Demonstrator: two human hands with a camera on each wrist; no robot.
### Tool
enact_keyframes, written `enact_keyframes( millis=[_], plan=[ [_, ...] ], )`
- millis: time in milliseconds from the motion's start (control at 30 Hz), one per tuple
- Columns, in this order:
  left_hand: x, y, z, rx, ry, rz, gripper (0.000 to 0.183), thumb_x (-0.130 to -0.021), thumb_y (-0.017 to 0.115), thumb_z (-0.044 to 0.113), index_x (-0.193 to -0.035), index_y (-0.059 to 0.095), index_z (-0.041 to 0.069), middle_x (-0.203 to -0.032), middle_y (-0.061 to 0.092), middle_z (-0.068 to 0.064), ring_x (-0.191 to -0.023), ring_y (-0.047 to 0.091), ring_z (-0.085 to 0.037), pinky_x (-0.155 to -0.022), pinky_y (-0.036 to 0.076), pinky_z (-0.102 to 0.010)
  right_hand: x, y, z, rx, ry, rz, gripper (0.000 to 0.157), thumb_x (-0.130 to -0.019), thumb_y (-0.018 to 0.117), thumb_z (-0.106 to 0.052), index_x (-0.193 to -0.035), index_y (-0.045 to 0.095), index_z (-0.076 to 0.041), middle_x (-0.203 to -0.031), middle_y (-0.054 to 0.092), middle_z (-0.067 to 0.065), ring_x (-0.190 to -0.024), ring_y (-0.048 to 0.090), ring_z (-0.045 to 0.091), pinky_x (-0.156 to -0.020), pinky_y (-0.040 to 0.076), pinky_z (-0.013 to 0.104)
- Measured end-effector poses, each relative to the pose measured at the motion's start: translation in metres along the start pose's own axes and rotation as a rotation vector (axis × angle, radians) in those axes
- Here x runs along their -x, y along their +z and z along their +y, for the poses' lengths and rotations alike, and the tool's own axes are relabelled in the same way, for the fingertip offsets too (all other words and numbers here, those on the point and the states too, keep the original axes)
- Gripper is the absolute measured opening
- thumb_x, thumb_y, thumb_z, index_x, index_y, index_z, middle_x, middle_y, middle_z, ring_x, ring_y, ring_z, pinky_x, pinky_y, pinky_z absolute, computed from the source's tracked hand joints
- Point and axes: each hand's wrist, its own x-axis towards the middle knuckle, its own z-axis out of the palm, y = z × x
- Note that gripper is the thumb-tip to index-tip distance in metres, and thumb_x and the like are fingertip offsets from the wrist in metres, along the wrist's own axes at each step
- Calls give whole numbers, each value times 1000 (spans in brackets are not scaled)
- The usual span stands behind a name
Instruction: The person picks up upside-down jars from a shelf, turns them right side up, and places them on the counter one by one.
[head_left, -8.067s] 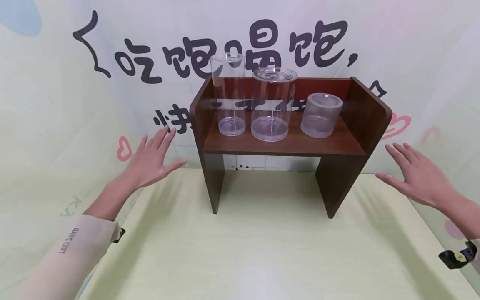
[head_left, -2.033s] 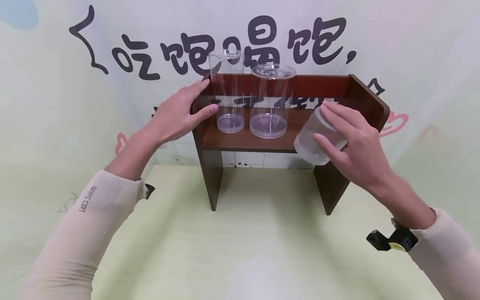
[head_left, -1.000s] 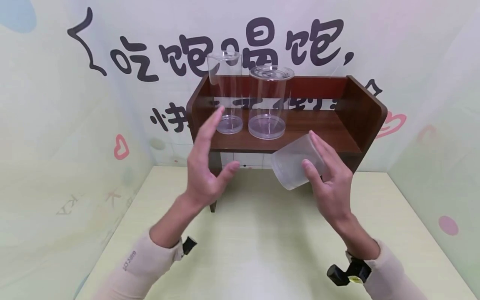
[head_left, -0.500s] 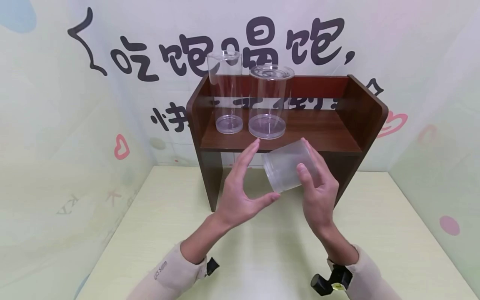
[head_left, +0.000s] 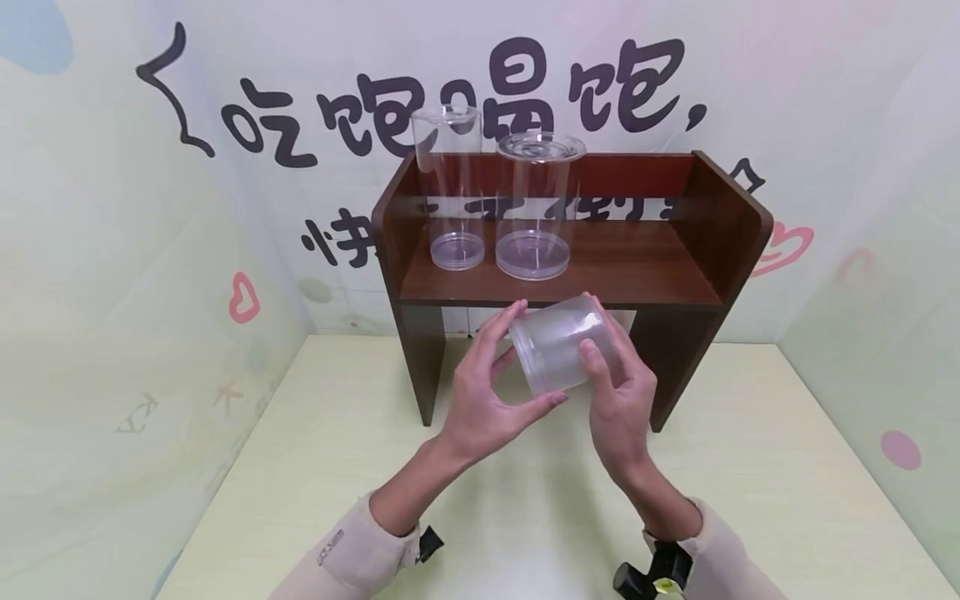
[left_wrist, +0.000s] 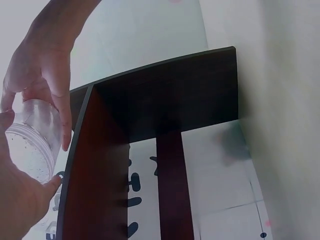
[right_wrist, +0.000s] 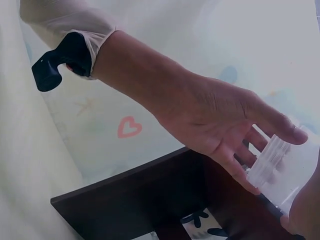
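Observation:
A short, frosted clear plastic jar (head_left: pixel 566 342) is held tilted in front of the shelf, above the tabletop, its ridged, lid-like end facing left. My right hand (head_left: pixel 618 400) grips the smooth end, with the thumb on the near side. Around the ridged end curl the thumb and fingers of my left hand (head_left: pixel 480 400). In the left wrist view the jar (left_wrist: pixel 37 125) sits between both hands. The right wrist view has my left hand (right_wrist: pixel 215 115) at the ridged end of the jar (right_wrist: pixel 287 167), while my right hand (right_wrist: pixel 307 210) is cut off at the edge.
A dark brown wooden shelf (head_left: pixel 637 271) stands on the pale table (head_left: pixel 337 467). On it are a tall narrow clear jar (head_left: pixel 457 208) at left and a wider clear jar (head_left: pixel 536 217) beside it. Behind hangs a printed cloth backdrop (head_left: pixel 300 50).
The right hand has taken the short jar off the shelf's right side, brought it down toward the middle and tilted it. The left hand has moved from the shelf's left side onto the jar's ridged end.

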Motion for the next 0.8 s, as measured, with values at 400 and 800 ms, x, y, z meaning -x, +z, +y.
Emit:
enact_keyframes(
  millis=[400,800],
  plan=[
    [3,-19,1,-68,-4,-52,100,-71,97,6,-156,45,3,-153,54,-16,-136,57,-32,-103,57,-36,0,-11,7,112,-61,-161,53,-104,58,-4,-156,54,-12,-156,58,6,-127,59,22,-96,56,19],
    [17,-51,-8,-216,-21,-168,100,-73,98,15,-158,47,8,-152,56,-10,-134,58,-26,-104,59,-39,-25,-40,9,487,-449,-314,66,-108,57,-47,-152,54,2,-157,55,14,-146,51,32,-126,34,35]
  ],
)
